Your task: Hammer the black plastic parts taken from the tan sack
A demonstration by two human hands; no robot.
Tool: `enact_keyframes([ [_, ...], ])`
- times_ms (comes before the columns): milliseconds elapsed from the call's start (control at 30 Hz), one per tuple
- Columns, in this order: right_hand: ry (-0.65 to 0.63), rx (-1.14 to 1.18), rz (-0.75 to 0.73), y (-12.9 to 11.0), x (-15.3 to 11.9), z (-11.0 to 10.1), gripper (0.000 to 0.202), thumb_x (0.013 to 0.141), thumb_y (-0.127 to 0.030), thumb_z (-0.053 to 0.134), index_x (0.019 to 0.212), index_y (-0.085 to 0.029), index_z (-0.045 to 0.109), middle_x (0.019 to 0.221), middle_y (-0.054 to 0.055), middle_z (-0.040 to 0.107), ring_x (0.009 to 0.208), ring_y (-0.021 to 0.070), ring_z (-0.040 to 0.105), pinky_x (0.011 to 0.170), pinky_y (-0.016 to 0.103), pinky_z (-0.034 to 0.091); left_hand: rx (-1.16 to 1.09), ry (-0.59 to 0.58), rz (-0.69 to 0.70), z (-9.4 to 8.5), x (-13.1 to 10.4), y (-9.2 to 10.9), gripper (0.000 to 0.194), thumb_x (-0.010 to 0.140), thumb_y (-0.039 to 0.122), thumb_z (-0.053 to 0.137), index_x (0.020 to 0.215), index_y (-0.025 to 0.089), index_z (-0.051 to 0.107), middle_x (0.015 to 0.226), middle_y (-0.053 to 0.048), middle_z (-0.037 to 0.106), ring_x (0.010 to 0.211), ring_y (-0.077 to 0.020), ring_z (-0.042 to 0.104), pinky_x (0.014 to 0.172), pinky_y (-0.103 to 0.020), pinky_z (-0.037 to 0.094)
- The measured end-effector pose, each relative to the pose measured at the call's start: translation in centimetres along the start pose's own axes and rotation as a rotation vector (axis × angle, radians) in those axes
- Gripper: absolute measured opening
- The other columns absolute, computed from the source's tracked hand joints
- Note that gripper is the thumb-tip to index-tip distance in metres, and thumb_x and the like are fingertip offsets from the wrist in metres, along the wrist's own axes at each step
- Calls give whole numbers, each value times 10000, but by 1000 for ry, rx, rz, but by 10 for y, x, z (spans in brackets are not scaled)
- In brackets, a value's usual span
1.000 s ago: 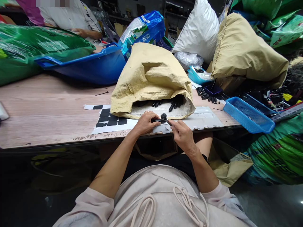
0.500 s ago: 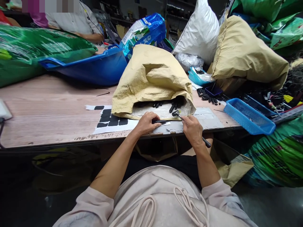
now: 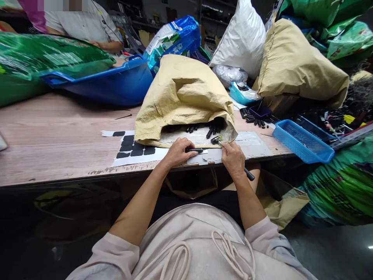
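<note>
My left hand [image 3: 178, 152] is closed on a slim black rod-shaped piece [image 3: 194, 150], which lies flat over the grey board [image 3: 214, 157] at the table's front edge. In my right hand [image 3: 234, 158] is a small hammer [image 3: 216, 140], its head just above and right of the piece's tip and its dark handle end sticking out below the wrist. Right behind both hands, a tan paper sack [image 3: 186, 93] lies with its mouth toward me. Several black rod pieces [image 3: 214, 128] show inside the mouth. A white sheet with black rounded stickers [image 3: 135, 147] lies left of my left hand.
A blue basin [image 3: 107, 85] and a green sack [image 3: 52, 66] stand at the left. On the right are a blue basket [image 3: 303, 142] overhanging the edge, loose black pieces [image 3: 253, 118], and another tan sack [image 3: 297, 62]. A person in a white shirt [image 3: 84, 23] sits across the table.
The whole view has shifted slightly, so things sit a little further left. Both hands keep their holds, and the hammer head stays near the black piece's tip.
</note>
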State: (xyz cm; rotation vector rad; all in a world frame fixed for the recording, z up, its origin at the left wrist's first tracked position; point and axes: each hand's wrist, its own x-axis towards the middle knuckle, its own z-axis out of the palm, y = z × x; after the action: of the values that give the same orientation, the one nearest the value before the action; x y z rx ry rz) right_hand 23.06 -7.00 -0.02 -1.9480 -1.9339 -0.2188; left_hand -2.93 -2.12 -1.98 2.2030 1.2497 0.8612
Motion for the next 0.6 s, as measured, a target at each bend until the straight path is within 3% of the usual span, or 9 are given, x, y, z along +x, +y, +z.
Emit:
enact_keyframes([
  [367,28,-101,-23,-4,-1,2,255,1079,-193,548,1216,-223,761,1100,106,721,987,264,597,807,333,422,-3,19,42,0,2,-3,159,891,377,792,911,225,746,973,-59,727,1016,-290,632,927,-441,510],
  [433,28,-104,-25,-4,-1,2,254,1084,-197,542,1220,-224,755,1104,106,720,986,265,596,808,336,422,-2,93,128,0,-3,2,154,927,368,781,921,220,738,955,-65,732,974,-279,639,900,-437,519],
  [533,34,-114,-34,-3,-1,3,249,1092,-204,531,1209,-221,750,1096,106,718,983,264,592,802,334,419,-20,271,361,7,-25,15,166,1024,386,716,1031,221,724,982,-73,756,954,-257,665,908,-431,532],
  [600,39,-119,-43,-3,-1,5,246,1092,-209,527,1203,-218,746,1093,108,714,981,263,587,796,332,416,-37,267,522,21,-46,23,176,1069,391,665,1120,228,708,1008,-76,772,939,-240,694,883,-407,544],
])
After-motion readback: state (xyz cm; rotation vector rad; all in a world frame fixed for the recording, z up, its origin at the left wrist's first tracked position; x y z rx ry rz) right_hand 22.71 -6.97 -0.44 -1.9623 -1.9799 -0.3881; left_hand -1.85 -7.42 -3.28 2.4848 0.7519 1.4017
